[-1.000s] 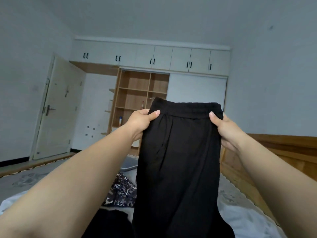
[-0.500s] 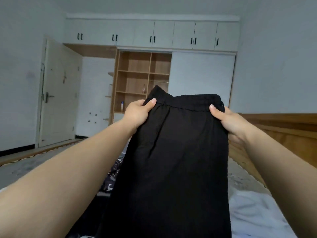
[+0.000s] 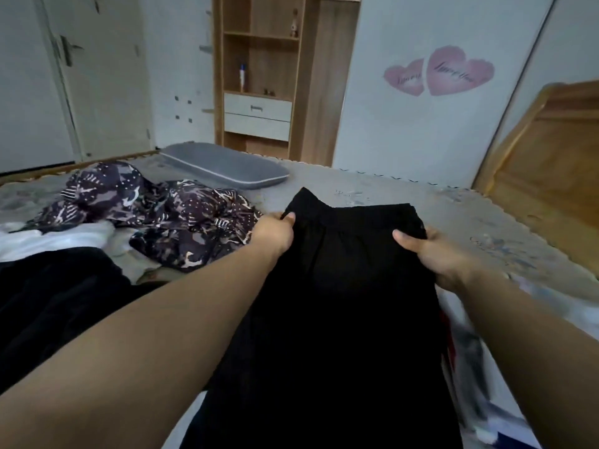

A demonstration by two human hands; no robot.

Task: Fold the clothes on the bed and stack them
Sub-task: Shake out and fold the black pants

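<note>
The only writing in view is on two pink heart stickers (image 3: 440, 72) on the white wardrobe door (image 3: 421, 124), just right of the open wooden shelves (image 3: 259, 59). Each heart carries one line of dark cursive script, slanted upward; it looks like "I love you", but the letters are too blurred to read for certain.

Matt black woven-cloth garment (image 3: 340, 286) is showing a gathered elastic waistband; crumpled dark patterned thin-cloth garment (image 3: 155, 215) is lying on soft grey printed bedsheet (image 3: 421, 202); orange-brown smooth wooden bed frame (image 3: 551, 150) is gleaming faintly.
</note>
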